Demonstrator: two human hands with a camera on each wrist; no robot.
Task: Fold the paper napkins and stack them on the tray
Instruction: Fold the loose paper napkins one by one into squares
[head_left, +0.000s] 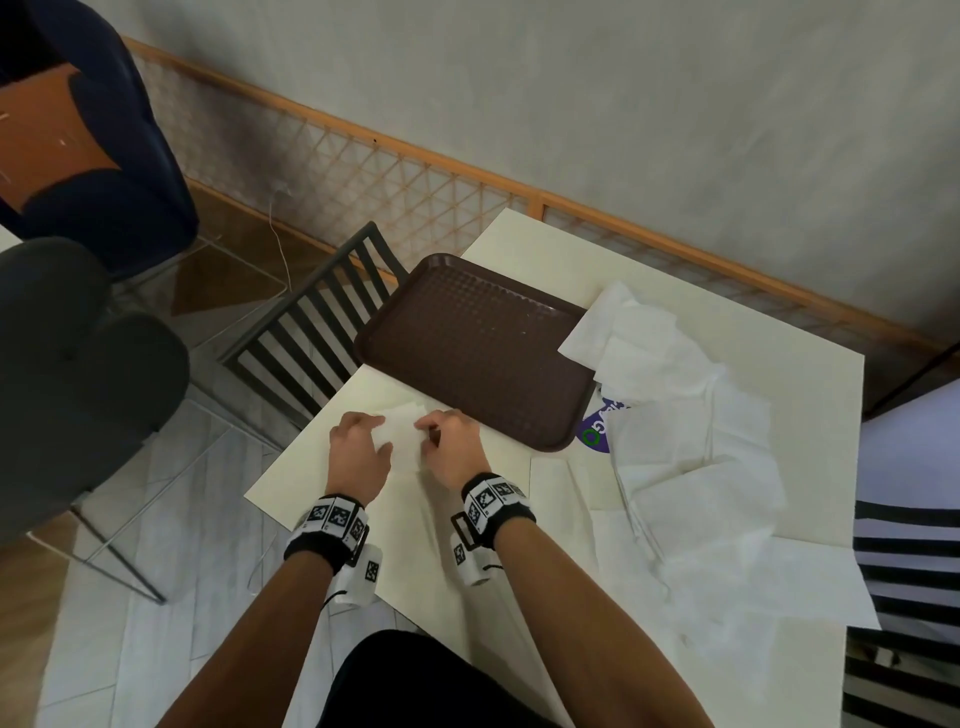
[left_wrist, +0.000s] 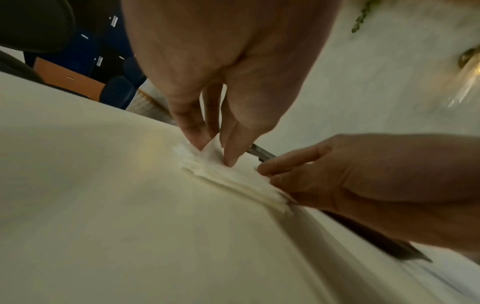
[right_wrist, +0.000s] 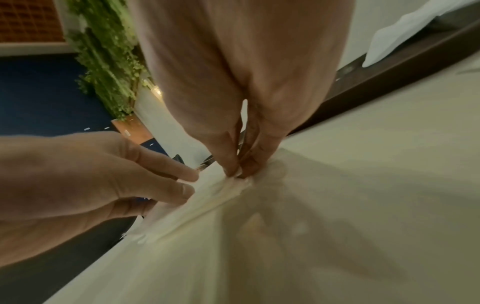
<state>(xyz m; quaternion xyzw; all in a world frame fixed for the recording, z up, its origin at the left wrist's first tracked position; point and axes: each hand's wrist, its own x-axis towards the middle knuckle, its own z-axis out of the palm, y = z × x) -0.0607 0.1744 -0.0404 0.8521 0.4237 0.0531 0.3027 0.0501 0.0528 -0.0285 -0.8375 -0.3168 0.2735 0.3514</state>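
A small white folded napkin (head_left: 402, 441) lies on the cream table (head_left: 467, 545), just in front of the brown tray (head_left: 478, 353), which holds nothing. My left hand (head_left: 383, 435) pinches the napkin's left corner, which is lifted between thumb and finger in the left wrist view (left_wrist: 214, 152). On the napkin's right edge my right hand (head_left: 428, 439) has thumb and fingertips pressed together on the paper (right_wrist: 237, 173). The layered napkin (left_wrist: 233, 181) lies flat between both hands (right_wrist: 207, 195).
A loose heap of unfolded white napkins (head_left: 691, 441) covers the table's right side, partly over the tray's right rim and a purple label (head_left: 597, 426). A dark slatted chair (head_left: 311, 332) stands past the left table edge. Another striped chair (head_left: 904, 571) is at the right.
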